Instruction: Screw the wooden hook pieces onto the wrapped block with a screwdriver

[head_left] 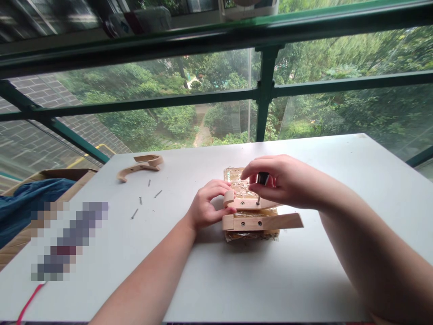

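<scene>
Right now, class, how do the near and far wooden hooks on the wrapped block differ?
The far hook has the screwdriver standing on its right screw; the near hook has no tool on it. The right hand partly hides the far hook's right end, while the near hook's shows to its tip. Both are pale wood and lie across the same wrapped block.

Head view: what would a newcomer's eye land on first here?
Probably the pair at right of centre: the right hand holds a dark-handled screwdriver upright over a screw in the farther wooden strip, while the left hand is at that strip's curled end. Next, the nearer wooden strip, lying across the same film-wrapped block. Behind the white table, leafy trees fill much of the window.
</scene>
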`<state>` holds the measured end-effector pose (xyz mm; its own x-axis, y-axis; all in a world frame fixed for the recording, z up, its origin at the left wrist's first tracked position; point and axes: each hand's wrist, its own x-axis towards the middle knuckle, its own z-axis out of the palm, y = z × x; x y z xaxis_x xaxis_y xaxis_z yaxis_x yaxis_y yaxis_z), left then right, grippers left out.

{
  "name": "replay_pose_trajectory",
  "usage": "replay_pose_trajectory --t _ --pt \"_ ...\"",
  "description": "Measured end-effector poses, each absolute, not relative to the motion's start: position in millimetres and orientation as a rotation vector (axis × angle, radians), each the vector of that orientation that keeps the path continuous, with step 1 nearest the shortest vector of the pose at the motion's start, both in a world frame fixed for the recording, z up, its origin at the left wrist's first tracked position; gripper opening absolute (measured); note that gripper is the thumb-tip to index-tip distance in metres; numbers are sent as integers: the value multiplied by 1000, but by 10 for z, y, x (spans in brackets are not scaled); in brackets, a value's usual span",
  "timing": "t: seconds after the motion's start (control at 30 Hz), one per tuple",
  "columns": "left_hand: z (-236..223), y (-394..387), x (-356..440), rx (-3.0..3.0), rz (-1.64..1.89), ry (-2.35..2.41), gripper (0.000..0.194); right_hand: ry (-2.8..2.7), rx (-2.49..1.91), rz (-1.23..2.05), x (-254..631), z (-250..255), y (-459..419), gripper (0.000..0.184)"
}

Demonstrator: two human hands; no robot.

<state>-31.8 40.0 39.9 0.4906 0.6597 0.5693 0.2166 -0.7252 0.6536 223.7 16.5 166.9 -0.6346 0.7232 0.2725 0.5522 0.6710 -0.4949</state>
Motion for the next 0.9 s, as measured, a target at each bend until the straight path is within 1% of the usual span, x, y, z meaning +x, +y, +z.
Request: replay_pose_trajectory --t 0.03,0.1,0.2,0.27,0.43,0.63,0.7,0.9 --pt "402 401 -318 2236 1161 718 28 -2422 -955 525 2227 1655 174 20" --pt "410 402 -318 2243 1151 719 27 -2425 -911 540 2218 1638 186 22" --pt "425 400 -317 2256 1129 738 26 -2483 -872 588 2238 1666 168 12" --pt "432 397 -314 2261 1122 745 26 -2521 -866 649 2267 1716 135 10" --pt "431 394 -309 2254 1140 730 25 -2569 -920 775 2313 1803 74 23" --pt "404 408 -313 2250 1169 706 28 -2498 -1113 688 2340 1751 102 28" --pt "395 412 -315 2249 1167 702 28 -2485 -1142 669 2356 1752 109 26" --pt "395 401 -321 2239 1160 728 28 -2554 -1086 600 2383 1818 118 9"
